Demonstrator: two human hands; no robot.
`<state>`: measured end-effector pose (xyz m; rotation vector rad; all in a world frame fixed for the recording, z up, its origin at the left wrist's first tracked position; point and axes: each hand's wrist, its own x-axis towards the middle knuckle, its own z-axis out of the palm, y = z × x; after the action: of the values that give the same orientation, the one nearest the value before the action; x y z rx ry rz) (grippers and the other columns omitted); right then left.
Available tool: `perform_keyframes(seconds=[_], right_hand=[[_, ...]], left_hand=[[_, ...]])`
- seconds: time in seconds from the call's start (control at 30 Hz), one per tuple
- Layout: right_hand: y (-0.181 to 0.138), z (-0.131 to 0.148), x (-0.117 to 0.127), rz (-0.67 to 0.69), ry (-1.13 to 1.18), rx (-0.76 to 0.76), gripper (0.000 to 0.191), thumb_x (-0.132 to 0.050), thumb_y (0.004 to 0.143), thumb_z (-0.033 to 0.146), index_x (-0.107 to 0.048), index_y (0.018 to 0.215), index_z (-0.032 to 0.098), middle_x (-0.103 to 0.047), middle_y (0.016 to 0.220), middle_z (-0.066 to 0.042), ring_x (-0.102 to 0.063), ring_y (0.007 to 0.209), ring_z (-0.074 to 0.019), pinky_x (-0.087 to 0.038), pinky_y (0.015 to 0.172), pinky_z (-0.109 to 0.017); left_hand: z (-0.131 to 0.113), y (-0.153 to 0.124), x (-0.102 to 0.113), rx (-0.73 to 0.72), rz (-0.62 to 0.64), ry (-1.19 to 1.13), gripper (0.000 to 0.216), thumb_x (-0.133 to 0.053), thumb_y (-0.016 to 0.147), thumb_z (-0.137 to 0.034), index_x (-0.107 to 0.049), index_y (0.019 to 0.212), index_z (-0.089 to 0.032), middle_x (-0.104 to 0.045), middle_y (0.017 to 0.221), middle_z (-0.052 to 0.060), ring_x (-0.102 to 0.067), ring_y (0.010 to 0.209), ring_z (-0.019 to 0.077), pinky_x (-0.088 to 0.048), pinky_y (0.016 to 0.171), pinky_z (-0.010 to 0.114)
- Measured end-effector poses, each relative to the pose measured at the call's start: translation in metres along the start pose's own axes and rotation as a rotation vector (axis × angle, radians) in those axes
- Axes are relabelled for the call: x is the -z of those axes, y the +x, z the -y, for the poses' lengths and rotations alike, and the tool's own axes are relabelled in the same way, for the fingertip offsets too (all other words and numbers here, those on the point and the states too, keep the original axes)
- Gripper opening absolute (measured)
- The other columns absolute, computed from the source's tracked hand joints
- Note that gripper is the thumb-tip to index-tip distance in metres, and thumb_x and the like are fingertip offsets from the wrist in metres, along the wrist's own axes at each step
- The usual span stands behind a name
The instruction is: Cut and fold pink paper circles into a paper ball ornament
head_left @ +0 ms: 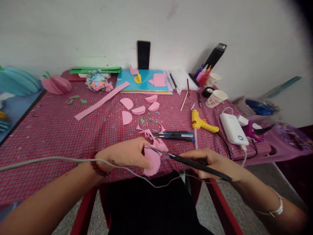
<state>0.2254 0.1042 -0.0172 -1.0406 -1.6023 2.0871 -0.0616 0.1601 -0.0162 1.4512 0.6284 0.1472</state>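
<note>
My left hand [123, 154] pinches a round pink paper piece [152, 161] at the near edge of the table. My right hand [212, 163] is closed around black scissors [193, 163], whose blades reach into the top of that pink piece. Pink paper scraps [156, 138] lie just behind the piece on the red checked tablecloth [53, 130]. Several pink half-circles [137, 109] sit farther back in the middle.
A yellow glue gun [201, 122], a craft knife [177, 134], a white power bank [233, 129], paper cups [216, 98], pens, a long pink strip [101, 101], coloured paper sheets [144, 81] and a phone [143, 54] against the wall. A grey cable [73, 159] crosses my left arm.
</note>
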Motion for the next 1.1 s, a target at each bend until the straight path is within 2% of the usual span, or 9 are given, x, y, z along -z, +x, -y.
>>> perform_keyframes(seconds=[0.2, 0.37, 0.57, 0.73, 0.83, 1.1], right_hand=[[-0.002, 0.004, 0.005, 0.013, -0.036, -0.071, 0.054, -0.076, 0.077, 0.03, -0.06, 0.128, 0.025, -0.052, 0.073, 0.004, -0.035, 0.056, -0.0058, -0.031, 0.05, -0.017], [-0.002, 0.008, 0.008, 0.036, -0.056, -0.102, 0.056, -0.075, 0.078, 0.032, -0.058, 0.131, 0.023, -0.05, 0.072, 0.003, -0.035, 0.057, -0.0068, -0.028, 0.047, -0.018], [-0.002, 0.01, 0.009, 0.038, -0.122, -0.095, 0.054, -0.072, 0.08, 0.035, -0.058, 0.131, 0.024, -0.055, 0.078, 0.001, -0.038, 0.06, -0.0077, -0.029, 0.048, -0.018], [-0.002, 0.009, 0.011, 0.033, -0.129, -0.102, 0.056, -0.072, 0.08, 0.037, -0.057, 0.132, 0.023, -0.055, 0.078, 0.001, -0.038, 0.059, -0.0077, -0.029, 0.047, -0.018], [-0.002, 0.009, 0.011, 0.029, -0.136, -0.12, 0.056, -0.072, 0.079, 0.038, -0.058, 0.132, 0.023, -0.055, 0.077, 0.001, -0.038, 0.059, -0.0079, -0.03, 0.048, -0.018], [-0.003, 0.008, 0.009, 0.026, -0.144, -0.109, 0.055, -0.072, 0.08, 0.038, -0.058, 0.131, 0.022, -0.061, 0.085, -0.001, -0.048, 0.066, -0.0104, -0.037, 0.052, -0.018]], left_hand=[[-0.004, -0.001, 0.002, 0.053, 0.001, 0.172, 0.008, -0.059, 0.062, -0.009, -0.062, 0.063, -0.017, -0.052, 0.057, -0.007, -0.042, 0.05, 0.007, -0.033, 0.048, 0.019], [-0.004, 0.001, 0.004, 0.031, 0.082, 0.127, 0.011, -0.056, 0.061, -0.008, -0.061, 0.062, -0.017, -0.054, 0.059, -0.006, -0.045, 0.054, 0.0082, -0.036, 0.051, 0.02], [-0.003, 0.002, 0.004, 0.033, 0.073, 0.123, 0.012, -0.055, 0.06, -0.009, -0.06, 0.065, -0.018, -0.054, 0.059, -0.007, -0.046, 0.055, 0.0087, -0.037, 0.054, 0.02], [-0.004, 0.002, 0.004, 0.111, 0.0, 0.224, 0.007, -0.056, 0.059, -0.011, -0.056, 0.061, -0.017, -0.046, 0.053, -0.007, -0.038, 0.047, 0.0076, -0.027, 0.043, 0.021], [-0.004, 0.003, 0.003, 0.104, 0.019, 0.219, 0.008, -0.054, 0.058, -0.01, -0.055, 0.062, -0.017, -0.044, 0.053, -0.007, -0.035, 0.045, 0.0071, -0.021, 0.04, 0.021], [0.0, 0.006, 0.004, 0.084, 0.046, 0.208, 0.01, -0.054, 0.057, -0.011, -0.048, 0.057, -0.018, -0.039, 0.052, -0.007, -0.032, 0.044, 0.0074, -0.022, 0.041, 0.022]])
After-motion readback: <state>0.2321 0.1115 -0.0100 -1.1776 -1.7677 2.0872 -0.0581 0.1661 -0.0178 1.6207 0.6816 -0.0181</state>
